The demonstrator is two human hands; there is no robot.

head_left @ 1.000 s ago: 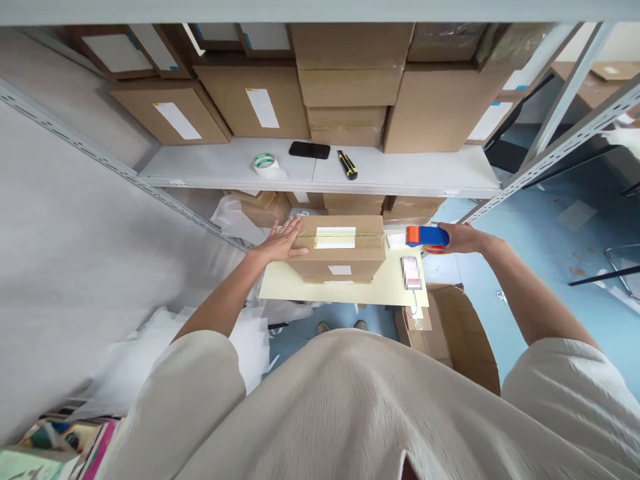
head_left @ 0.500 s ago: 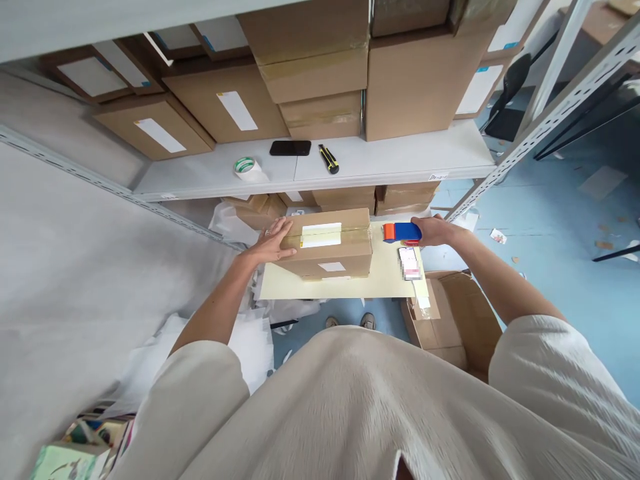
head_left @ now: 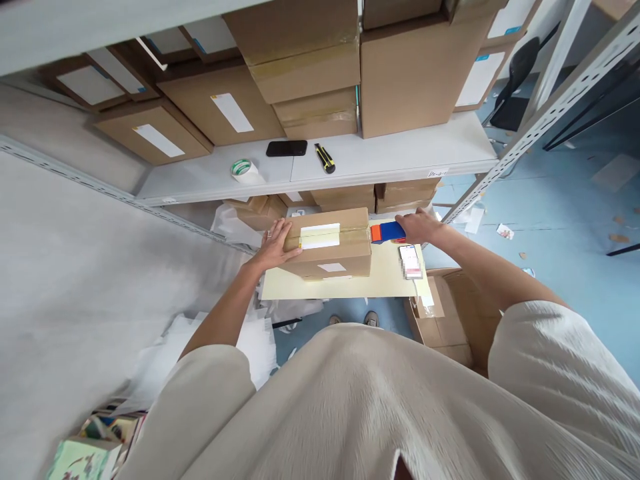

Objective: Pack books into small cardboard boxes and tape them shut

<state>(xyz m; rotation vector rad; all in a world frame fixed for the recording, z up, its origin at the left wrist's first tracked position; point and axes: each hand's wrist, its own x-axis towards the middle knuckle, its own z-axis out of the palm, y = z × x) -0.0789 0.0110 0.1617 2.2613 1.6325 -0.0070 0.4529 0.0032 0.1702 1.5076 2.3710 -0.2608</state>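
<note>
A closed cardboard box (head_left: 330,250) with a white label and a strip of clear tape across its top sits on a pale yellow board (head_left: 385,277). My left hand (head_left: 274,244) lies against the box's left end, fingers spread over the top edge. My right hand (head_left: 419,227) grips a blue and orange tape dispenser (head_left: 384,232), whose orange nose touches the box's right end. A small pink and white card (head_left: 411,261) lies on the board just under the dispenser.
A white shelf (head_left: 400,157) above carries a tape roll (head_left: 242,169), a black phone (head_left: 287,148), a yellow-black utility knife (head_left: 325,158) and stacked cardboard boxes (head_left: 415,73). An open carton (head_left: 450,313) stands on the blue floor at right. White wrapping lies at left.
My right hand has brought the tape dispenser leftward from beside the board until it meets the box's right end. My left hand has stayed on the box's left end.
</note>
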